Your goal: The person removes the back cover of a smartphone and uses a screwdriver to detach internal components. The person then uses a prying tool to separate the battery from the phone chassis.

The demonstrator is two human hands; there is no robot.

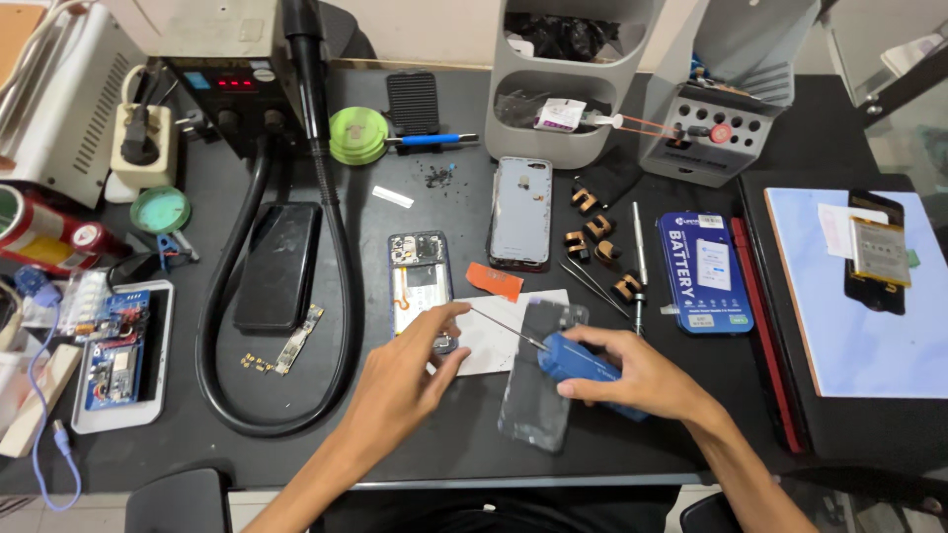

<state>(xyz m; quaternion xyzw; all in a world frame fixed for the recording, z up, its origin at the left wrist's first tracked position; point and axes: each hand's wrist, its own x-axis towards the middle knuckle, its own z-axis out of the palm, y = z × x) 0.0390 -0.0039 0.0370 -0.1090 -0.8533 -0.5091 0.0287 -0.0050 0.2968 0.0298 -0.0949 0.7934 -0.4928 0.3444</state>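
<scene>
Both forearms come in from the bottom edge and meet over the dark bench (415, 424). Right hand (632, 380) is closed around the blue handle of a screwdriver (578, 363), whose thin metal shaft goes up and to the left, toward the left hand (415, 360). On the left hand the thumb and forefinger are pinched narrow just at the tip of the shaft, as if holding something very small, but I cannot tell if a screw is there. Under the right hand lies a dark phone panel (538, 395), partly on a white sheet (494, 341). Just beside the left hand is an opened phone frame (420, 276) with its inner parts showing, so the back is already off. A grey back cover (520, 212) lies apart, above it, and an orange pick (494, 281) rests between them. By my judgement the opening is done and the work is in the middle: the frame is not yet closed. A blue battery box (704, 271) waits at the right, tweezers (597, 286) lie near it, and another black phone (278, 265) sits inside the loop of the hot-air hose (341, 247).
</scene>
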